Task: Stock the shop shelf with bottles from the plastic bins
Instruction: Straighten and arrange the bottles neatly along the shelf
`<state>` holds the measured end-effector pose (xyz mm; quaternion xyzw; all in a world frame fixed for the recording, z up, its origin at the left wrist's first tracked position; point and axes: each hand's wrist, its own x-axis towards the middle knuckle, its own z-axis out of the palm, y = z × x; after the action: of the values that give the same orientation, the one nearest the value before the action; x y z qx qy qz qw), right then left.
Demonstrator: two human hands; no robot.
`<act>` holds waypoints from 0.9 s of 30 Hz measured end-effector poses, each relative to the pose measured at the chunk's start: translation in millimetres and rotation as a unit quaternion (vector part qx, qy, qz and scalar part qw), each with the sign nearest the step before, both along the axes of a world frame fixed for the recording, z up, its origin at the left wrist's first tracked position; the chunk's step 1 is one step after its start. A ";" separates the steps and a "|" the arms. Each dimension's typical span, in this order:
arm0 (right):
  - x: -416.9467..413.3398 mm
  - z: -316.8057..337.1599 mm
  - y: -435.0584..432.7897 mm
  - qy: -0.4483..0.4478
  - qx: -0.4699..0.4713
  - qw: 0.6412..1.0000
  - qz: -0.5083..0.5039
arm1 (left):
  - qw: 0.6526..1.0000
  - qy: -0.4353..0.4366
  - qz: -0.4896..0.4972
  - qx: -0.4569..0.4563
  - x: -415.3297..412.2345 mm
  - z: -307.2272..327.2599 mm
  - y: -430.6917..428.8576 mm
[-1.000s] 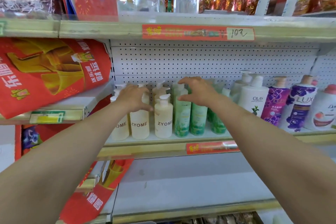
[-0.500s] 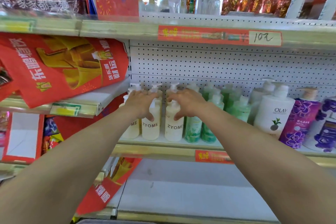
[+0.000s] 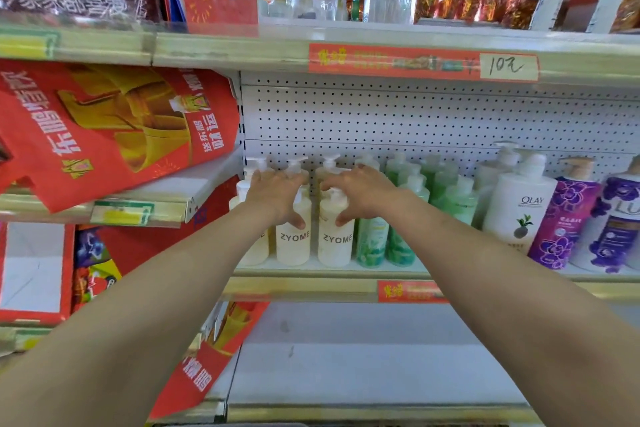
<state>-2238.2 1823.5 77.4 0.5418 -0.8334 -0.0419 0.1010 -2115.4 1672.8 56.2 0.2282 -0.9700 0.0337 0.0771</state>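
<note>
Cream ZYOME pump bottles stand at the left end of the shelf, green bottles just right of them, then a white OLAY bottle and purple bottles. A red banner hangs at left. The left hand and right hand lie spread, fingers loosely curved, over the cream bottles' pump tops, thumbs touching the two front bottles; neither closes around one.

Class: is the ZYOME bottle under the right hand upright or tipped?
Upright. The ZYOME bottle stands base-down on the shelf, label level, right hand on its pump.
</note>
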 end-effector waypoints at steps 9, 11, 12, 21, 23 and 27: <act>-30.4 41.1 58.1 -0.086 -0.145 0.982 -0.089 | 0.989 0.145 -0.035 -0.006 -16.6 18.7 30.5; -43.8 39.8 76.2 -0.115 -0.149 0.977 -0.104 | 0.983 0.171 -0.060 0.032 -30.9 21.2 49.7; -49.7 37.4 84.4 -0.124 -0.147 0.975 -0.110 | 0.981 0.171 -0.073 0.050 -38.7 20.7 58.8; -81.0 10.7 103.8 -0.144 -0.096 0.983 -0.067 | 0.995 0.057 -0.053 0.069 -84.9 21.7 105.3; -86.4 6.4 104.1 -0.136 -0.092 0.985 -0.055 | 0.996 0.044 -0.036 0.075 -88.6 21.1 108.3; -98.7 5.4 108.7 -0.134 -0.078 0.987 -0.031 | 0.995 0.041 -0.020 0.089 -90.0 23.3 110.0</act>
<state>-2336.9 1932.2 82.8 0.5071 -0.8563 0.0934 0.0289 -2205.4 1782.8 79.5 0.2156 -0.9696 -0.0637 0.0965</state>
